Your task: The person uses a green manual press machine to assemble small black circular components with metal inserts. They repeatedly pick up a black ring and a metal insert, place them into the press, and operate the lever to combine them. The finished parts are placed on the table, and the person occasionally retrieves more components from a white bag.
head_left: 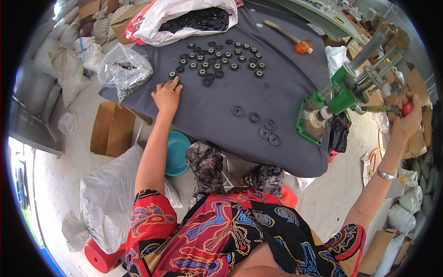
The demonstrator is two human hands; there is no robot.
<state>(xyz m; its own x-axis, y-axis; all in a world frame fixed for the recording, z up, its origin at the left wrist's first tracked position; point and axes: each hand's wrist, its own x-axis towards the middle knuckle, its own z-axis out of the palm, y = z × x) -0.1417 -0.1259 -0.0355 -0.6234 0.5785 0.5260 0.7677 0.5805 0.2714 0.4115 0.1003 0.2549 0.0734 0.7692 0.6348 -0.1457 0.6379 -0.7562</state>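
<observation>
My right hand (pixel 410 111) is wrapped round the red ball knob (pixel 407 109) of a lever handle (pixel 380 109). The lever belongs to a green hand press (pixel 341 94) at the table's right edge. My left hand (pixel 167 98) is at the table's left side, palm down with fingers partly stretched. Its fingertips are right beside a small black wheel with a metal centre (pixel 172 75), perhaps touching it. Several similar wheels (pixel 224 61) are spread beyond that hand. Nearer me, between my hands, lie several black rings (pixel 253 117) without metal centres.
A white sack of black parts (pixel 196 21) lies open at the back of the grey-covered table (pixel 207 104). At left sits a clear bag of metal pieces (pixel 127 76). A mallet (pixel 290 38) rests at back right. A turquoise basin (pixel 176 152) and a stuffed sack (pixel 108 194) stand below.
</observation>
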